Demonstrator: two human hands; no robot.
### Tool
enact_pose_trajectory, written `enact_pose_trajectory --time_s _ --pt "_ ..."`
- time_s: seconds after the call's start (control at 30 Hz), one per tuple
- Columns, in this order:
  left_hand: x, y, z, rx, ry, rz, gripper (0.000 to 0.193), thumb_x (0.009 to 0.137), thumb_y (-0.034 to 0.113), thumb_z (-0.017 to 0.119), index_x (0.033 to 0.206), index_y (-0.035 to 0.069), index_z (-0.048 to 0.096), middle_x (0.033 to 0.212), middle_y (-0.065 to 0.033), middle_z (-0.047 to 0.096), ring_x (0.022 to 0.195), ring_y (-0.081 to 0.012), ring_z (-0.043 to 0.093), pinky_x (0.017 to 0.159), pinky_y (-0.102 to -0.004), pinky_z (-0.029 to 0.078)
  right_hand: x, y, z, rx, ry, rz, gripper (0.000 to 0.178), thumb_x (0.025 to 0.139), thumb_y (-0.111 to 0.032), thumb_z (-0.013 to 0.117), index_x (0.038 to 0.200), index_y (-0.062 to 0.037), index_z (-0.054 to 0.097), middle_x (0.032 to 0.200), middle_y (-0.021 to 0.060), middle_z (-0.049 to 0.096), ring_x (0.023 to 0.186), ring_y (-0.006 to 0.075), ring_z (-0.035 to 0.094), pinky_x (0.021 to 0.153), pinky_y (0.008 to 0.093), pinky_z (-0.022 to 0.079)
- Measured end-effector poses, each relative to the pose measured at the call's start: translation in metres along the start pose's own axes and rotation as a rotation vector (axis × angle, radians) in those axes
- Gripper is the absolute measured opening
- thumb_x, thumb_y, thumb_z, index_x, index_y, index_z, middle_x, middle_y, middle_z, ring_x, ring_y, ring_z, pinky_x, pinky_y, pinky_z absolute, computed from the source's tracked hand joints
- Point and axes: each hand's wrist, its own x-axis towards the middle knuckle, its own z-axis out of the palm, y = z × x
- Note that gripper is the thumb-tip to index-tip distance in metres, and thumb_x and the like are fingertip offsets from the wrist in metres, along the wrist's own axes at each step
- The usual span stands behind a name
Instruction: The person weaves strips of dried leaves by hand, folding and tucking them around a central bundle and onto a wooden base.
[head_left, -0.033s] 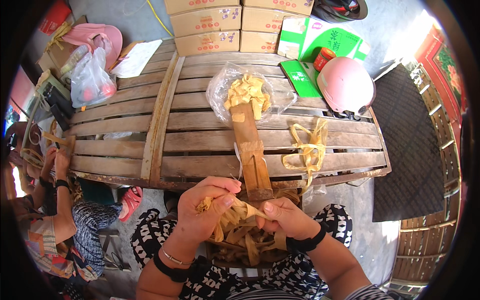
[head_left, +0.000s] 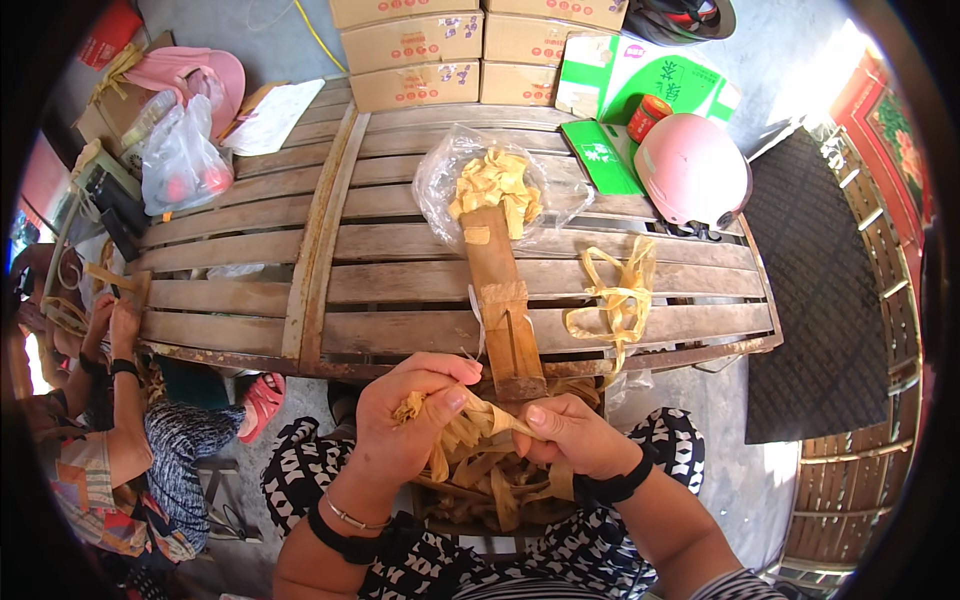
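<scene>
In the head view, two bare hands share one bundle of yellow strips (head_left: 470, 425), which lies between them just below the near end of the wooden board. The left hand (head_left: 405, 410) has its grip clamped around the bundle's broad end; the right hand (head_left: 572, 437) has its grip pinched on the tapered end. Below them, between the knees, sits one heap of loose strips (head_left: 505, 490), too tangled to count.

One wooden board (head_left: 505, 315) overhangs the near edge of the slatted tabletop (head_left: 400, 328). Its far end meets one clear plastic bag (head_left: 432, 190) bearing folded yellow pieces (head_left: 495, 185). To the right lie one yellow plastic bag (head_left: 632, 298) and one pink helmet (head_left: 692, 168) beside one red tin (head_left: 650, 115). Six cardboard boxes (head_left: 415, 87) show behind.
</scene>
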Motion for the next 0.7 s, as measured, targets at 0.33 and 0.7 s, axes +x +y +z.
enact_pose_trajectory --time_s 0.33,0.7 --pt "-0.004 -0.024 0.013 -0.365 -0.089 -0.622 0.027 0.081 0.004 0.074 0.104 0.0 0.062 0.089 -0.0061 0.065 0.08 -0.0126 0.064 0.072 -0.0271 0.053 0.007 -0.002 0.009 -0.076 0.179 0.073 0.037 0.097 -0.037 0.06 0.083 -0.0032 0.065 0.061 -0.0049 0.045 0.055 0.0043 0.035 0.05 0.0209 0.027" --pt "0.018 -0.07 0.019 -0.107 0.198 -0.438 0.01 0.088 0.008 0.068 0.095 0.002 0.064 0.08 0.0021 0.06 0.068 -0.0048 0.052 0.062 -0.0211 0.043 0.039 0.025 -0.042 -0.604 0.627 -0.502 0.019 0.089 -0.023 0.071 0.091 -0.0064 0.063 0.066 -0.0003 0.063 0.055 0.0112 0.057 0.052 0.0272 0.045"
